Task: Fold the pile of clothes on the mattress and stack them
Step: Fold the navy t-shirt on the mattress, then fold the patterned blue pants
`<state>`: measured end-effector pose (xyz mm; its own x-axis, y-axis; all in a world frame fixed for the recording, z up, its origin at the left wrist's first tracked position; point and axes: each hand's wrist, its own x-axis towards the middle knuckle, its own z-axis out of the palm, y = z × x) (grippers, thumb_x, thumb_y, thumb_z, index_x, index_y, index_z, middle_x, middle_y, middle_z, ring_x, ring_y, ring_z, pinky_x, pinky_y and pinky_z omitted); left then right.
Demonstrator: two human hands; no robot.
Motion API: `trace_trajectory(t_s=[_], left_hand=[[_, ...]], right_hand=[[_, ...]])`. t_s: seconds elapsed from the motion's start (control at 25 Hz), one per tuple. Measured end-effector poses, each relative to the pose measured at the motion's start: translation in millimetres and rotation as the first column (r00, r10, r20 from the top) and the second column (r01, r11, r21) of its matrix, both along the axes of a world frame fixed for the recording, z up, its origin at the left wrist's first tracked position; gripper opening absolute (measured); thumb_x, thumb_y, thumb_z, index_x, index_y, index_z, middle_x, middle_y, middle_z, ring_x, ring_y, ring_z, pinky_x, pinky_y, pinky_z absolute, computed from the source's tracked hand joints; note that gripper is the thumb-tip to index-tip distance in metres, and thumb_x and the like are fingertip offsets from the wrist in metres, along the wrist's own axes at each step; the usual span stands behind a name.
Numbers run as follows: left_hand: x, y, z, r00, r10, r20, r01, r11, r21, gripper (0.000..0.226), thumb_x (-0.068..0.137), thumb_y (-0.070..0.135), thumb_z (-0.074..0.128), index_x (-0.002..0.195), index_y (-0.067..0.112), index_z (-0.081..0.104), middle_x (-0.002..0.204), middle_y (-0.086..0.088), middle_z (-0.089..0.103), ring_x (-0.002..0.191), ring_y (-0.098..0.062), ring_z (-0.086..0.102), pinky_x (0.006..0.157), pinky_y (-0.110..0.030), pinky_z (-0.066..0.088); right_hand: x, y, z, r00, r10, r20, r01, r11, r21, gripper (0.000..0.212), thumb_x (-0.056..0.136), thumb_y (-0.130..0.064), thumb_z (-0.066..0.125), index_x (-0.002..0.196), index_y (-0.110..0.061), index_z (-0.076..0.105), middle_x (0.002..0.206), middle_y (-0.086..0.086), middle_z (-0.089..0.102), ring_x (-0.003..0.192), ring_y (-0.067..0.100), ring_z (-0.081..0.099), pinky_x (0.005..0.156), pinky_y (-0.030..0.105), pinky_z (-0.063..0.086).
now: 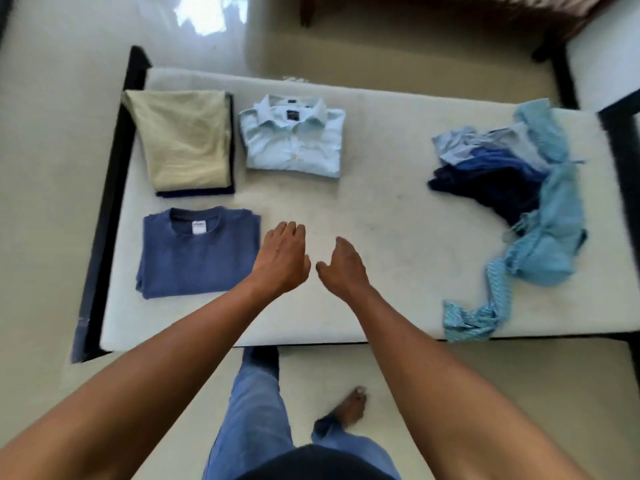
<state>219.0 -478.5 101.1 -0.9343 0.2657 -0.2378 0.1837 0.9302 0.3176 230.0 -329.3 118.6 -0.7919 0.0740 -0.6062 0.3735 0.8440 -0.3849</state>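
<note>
On the white mattress (381, 209) lie three folded items at the left: a beige garment (183, 136) on top of a dark one, a pale blue collared shirt (294, 136), and a blue T-shirt (197, 254) nearest me. An unfolded pile of blue clothes (502, 168) with a turquoise patterned cloth (543, 244) sits at the right. My left hand (282, 254) hovers just right of the blue T-shirt, fingers relaxed and holding nothing. Beside it, my right hand (343, 263) is over bare mattress, fingers loosely curled, empty.
The mattress rests in a dark frame (114, 188) on a pale floor. My jeans-clad legs and a bare foot (353, 405) stand at the near edge. Dark furniture (485, 12) stands beyond the far side.
</note>
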Motion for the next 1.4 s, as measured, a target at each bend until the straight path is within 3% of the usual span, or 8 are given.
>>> trace_trajectory(t_s=[0.12,0.32,0.56,0.92,1.16,1.28,1.4], left_hand=[[28,83,32,0.996,-0.078,-0.049,0.081,0.995,0.058,0.031,0.091,0.027,0.061,0.113,0.007,0.055,0.113,-0.011,0.061,0.112,-0.031,0.056,0.097,-0.041,0.045],[81,246,77,0.964,-0.254,-0.08,0.262,0.96,0.101,0.03,0.09,0.029,0.063,0.108,0.007,0.052,0.11,-0.012,0.059,0.111,-0.032,0.054,0.096,-0.042,0.045],[65,374,113,0.916,-0.378,-0.136,0.391,0.915,0.094,0.029,0.089,0.029,0.063,0.107,0.009,0.052,0.108,-0.012,0.058,0.106,-0.03,0.053,0.094,-0.044,0.049],[-36,516,57,0.845,-0.534,0.033,0.534,0.846,0.013,0.024,0.087,0.027,0.062,0.099,0.01,0.05,0.104,-0.013,0.058,0.105,-0.033,0.053,0.086,-0.046,0.047],[-97,624,25,0.801,-0.589,0.101,0.593,0.805,-0.008,0.028,0.083,0.021,0.063,0.103,0.005,0.053,0.105,-0.018,0.059,0.105,-0.039,0.054,0.085,-0.048,0.047],[-123,668,-8,0.854,-0.494,0.161,0.503,0.864,-0.016,0.032,0.084,0.023,0.063,0.109,0.005,0.054,0.112,-0.018,0.061,0.111,-0.039,0.054,0.088,-0.048,0.046],[-134,702,-53,0.897,-0.335,0.288,0.357,0.934,-0.024,0.036,0.089,0.021,0.06,0.122,0.006,0.056,0.121,-0.02,0.06,0.117,-0.042,0.053,0.091,-0.047,0.045]], right_hand=[[48,79,32,0.998,-0.065,-0.027,0.065,0.998,-0.014,0.078,0.101,-0.032,0.061,0.16,-0.001,0.02,0.167,0.015,0.025,0.154,0.03,0.027,0.121,0.038,0.027],[121,237,79,0.982,-0.138,-0.126,0.146,0.988,0.051,0.062,0.097,-0.029,0.064,0.145,-0.001,0.037,0.151,0.016,0.042,0.142,0.034,0.041,0.112,0.04,0.036],[121,395,101,0.936,-0.333,-0.114,0.342,0.937,0.07,0.06,0.095,-0.03,0.064,0.143,-0.003,0.04,0.146,0.015,0.047,0.134,0.035,0.047,0.106,0.041,0.042],[52,545,56,0.924,-0.381,-0.029,0.382,0.916,0.127,0.074,0.096,-0.033,0.063,0.155,-0.003,0.028,0.158,0.019,0.035,0.145,0.037,0.038,0.117,0.042,0.034],[7,657,17,0.92,-0.388,0.058,0.373,0.912,0.171,0.055,0.092,-0.033,0.066,0.137,-0.005,0.049,0.142,0.018,0.053,0.134,0.037,0.05,0.106,0.042,0.045],[-31,707,-20,0.91,-0.4,0.108,0.39,0.915,0.108,0.041,0.09,-0.025,0.068,0.126,-0.007,0.063,0.13,0.019,0.064,0.122,0.038,0.061,0.097,0.039,0.05],[-67,740,-54,0.918,-0.347,0.194,0.34,0.938,0.066,0.039,0.09,-0.023,0.067,0.125,-0.007,0.066,0.129,0.02,0.066,0.119,0.037,0.064,0.099,0.038,0.052]])
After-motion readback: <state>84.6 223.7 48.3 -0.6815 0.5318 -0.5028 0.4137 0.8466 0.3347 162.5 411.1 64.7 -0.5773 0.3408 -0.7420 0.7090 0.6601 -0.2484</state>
